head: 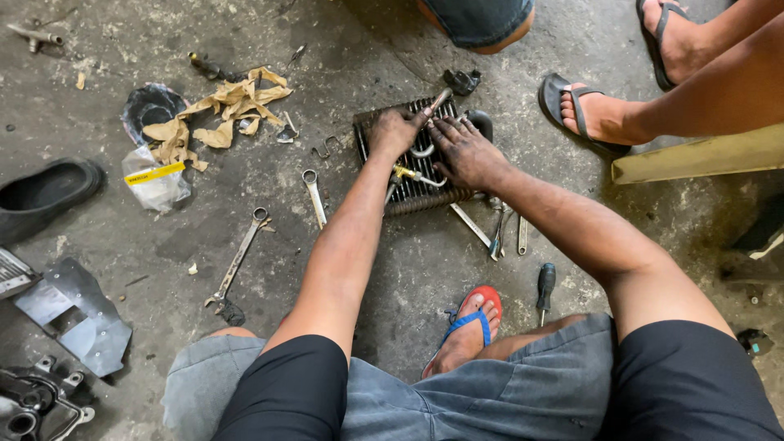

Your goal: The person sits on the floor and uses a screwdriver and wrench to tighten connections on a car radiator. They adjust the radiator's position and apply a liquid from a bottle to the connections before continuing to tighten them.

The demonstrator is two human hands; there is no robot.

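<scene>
Head view, the only one supplied: the person sits on the concrete floor [425, 278] with both arms reaching toward a dark finned coil unit [408, 192] lying flat at upper centre of the frame. The left hand [394, 131] is closed around a slim metal tool [439, 101] whose tip points up and right past the coil's far edge. The right hand [467, 153] lies on the coil's upper face with fingers spread and only slightly curled, pressing or steadying; it has hold of nothing that can be seen. Both hands are blackened with grime. A brass fitting [404, 172] and thin curved pipes remain on the coil just below the hands, so in my judgement the work on it is mid-course, with the fittings not yet removed; whether any part has been loosened cannot be told. Loose tools lie around: a ring spanner [314, 196] just left of the coil, a longer spanner [237, 261] further down-left, pliers [498, 233] and a flat spanner [471, 225] at the coil's lower right, and a screwdriver [544, 287] near the person's red sandal [476, 314]. Torn brown paper [224, 110] and a clear plastic bag [155, 184] sit at upper left. Another person's sandalled feet [588, 114] stand at upper right, apart from the work.
</scene>
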